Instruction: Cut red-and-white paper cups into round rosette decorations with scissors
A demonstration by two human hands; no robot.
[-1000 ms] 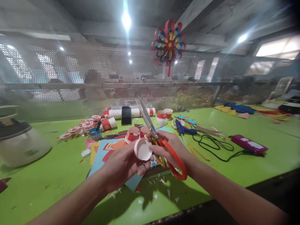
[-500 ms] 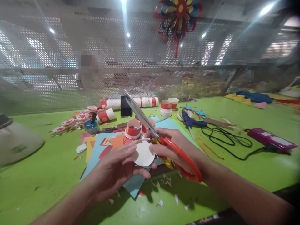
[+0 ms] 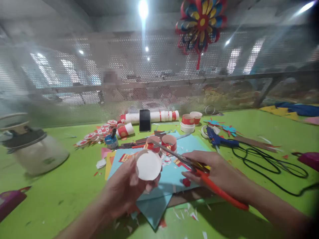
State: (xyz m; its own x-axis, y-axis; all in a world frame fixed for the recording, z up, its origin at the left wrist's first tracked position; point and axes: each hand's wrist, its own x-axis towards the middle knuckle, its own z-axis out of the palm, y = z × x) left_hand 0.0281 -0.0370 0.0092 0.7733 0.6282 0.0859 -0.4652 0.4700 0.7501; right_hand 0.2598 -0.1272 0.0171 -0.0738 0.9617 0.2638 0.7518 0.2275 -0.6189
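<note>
My left hand (image 3: 124,184) grips a round white paper disc (image 3: 149,165) by its edge, the flat face turned toward me. To its right, my right hand (image 3: 214,172) is closed around a pair of scissors (image 3: 174,154) with red handles, the blades pointing up and left behind the disc. Just beyond my hands two red paper cup rings (image 3: 169,143) stand on light blue paper sheets (image 3: 191,142). Small red and white scraps lie between them and my right hand. The fingertips of my left hand are partly hidden behind the disc.
A blue glue gun (image 3: 219,139) with a black cord lies at the right. Behind stand a dark phone (image 3: 145,120), stacked paper cups (image 3: 159,116) and a small blue jar (image 3: 111,141). A whitish pot (image 3: 37,154) is at the left. A paper flower (image 3: 202,22) hangs above.
My right hand with the scissors has moved right, away from the disc. My left hand now holds the disc alone, tilted more upright. The whole view has shifted leftward.
</note>
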